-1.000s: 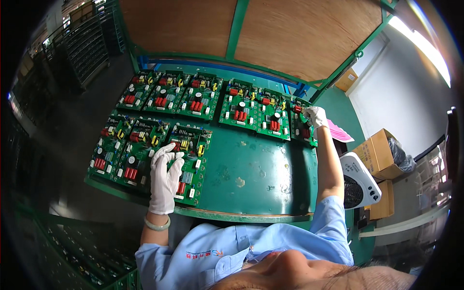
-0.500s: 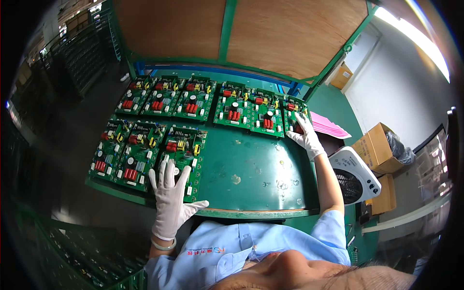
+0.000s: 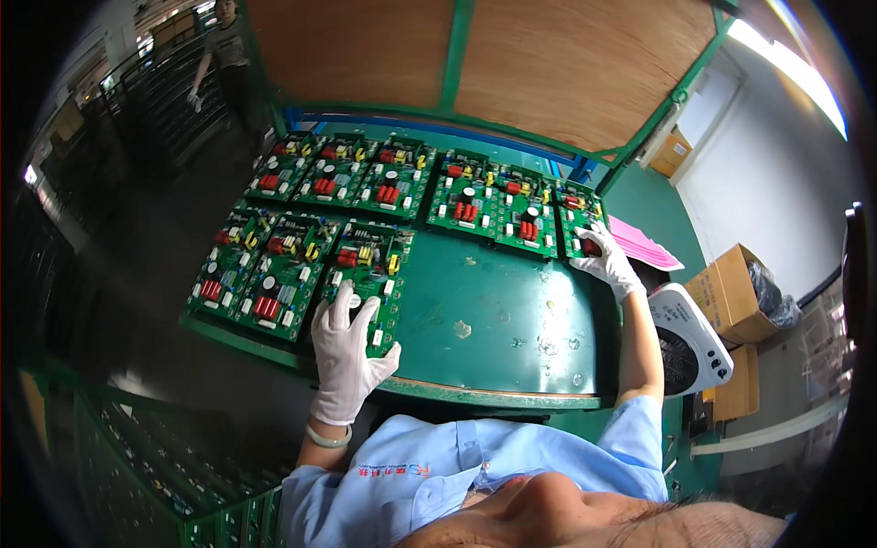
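Both my hands wear white gloves. My left hand (image 3: 347,361) rests over the lower part of a green circuit board (image 3: 367,254), its fingers bent but apart and its thumb stuck out past the board's right side. This board is the rightmost of the near row. Farther back on the right, my right hand (image 3: 607,263) touches the last circuit board (image 3: 574,203) of the far row. Its thumb and fingers are spread over that board's near end, hiding part of it. White, red and yellow components stand on both boards.
Several similar boards (image 3: 388,178) lie in two rows on the green table (image 3: 484,320). A wooden panel (image 3: 575,68) rises behind. Pink sheets (image 3: 644,245), a white fan (image 3: 690,338) and a cardboard box (image 3: 731,292) are at the right. A person (image 3: 228,64) stands far left.
The whole view has shifted, so the table sits farther right. My left fingers are more bent over the board. A person has come into sight at the upper left.
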Motion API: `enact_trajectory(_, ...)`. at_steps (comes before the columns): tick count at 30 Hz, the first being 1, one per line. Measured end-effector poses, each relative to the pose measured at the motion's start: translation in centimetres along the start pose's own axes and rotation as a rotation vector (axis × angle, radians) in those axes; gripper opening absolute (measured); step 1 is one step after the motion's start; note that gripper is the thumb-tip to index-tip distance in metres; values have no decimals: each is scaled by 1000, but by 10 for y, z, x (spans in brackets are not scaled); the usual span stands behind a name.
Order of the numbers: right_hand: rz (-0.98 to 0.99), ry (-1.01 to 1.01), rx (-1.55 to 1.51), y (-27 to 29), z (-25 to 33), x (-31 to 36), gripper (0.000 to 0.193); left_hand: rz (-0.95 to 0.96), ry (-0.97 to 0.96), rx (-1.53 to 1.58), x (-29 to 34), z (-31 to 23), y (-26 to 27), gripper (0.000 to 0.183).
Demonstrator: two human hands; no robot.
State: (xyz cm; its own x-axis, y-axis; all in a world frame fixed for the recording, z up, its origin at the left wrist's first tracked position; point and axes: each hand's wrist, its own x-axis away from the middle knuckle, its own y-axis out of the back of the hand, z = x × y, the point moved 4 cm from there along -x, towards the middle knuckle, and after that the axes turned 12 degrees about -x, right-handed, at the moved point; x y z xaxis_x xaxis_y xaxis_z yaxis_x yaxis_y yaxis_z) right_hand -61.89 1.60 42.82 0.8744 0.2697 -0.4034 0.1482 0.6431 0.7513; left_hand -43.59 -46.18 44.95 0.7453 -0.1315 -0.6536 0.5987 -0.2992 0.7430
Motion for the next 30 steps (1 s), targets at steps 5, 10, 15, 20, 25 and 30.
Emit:
enact_trajectory(5, -7, 99, -342, 5, -20, 9, 74, 8, -31, 84, -5, 1, 1, 62)
enact_trajectory(10, 27, -81, -133, 6, 8, 20, 88, -2, 5, 70, 3, 6, 4, 64)
enact_trajectory(15, 0, 31, -153, 14, 29, 34, 84, -21, 32, 59, 3, 7, 7, 62)
enact_trajectory(20, -14, 218, 93, 28, 79, 52, 84, -52, 43, 38, 7, 6, 8, 60)
enact_trajectory(25, 17, 53, 57, 30, 144, 73, 86, -28, 67, 19, 8, 4, 7, 62)
enact_trajectory(30, -6, 18, 24, 39, 164, 97, 86, 74, 54, -35, 2, -4, 9, 66)
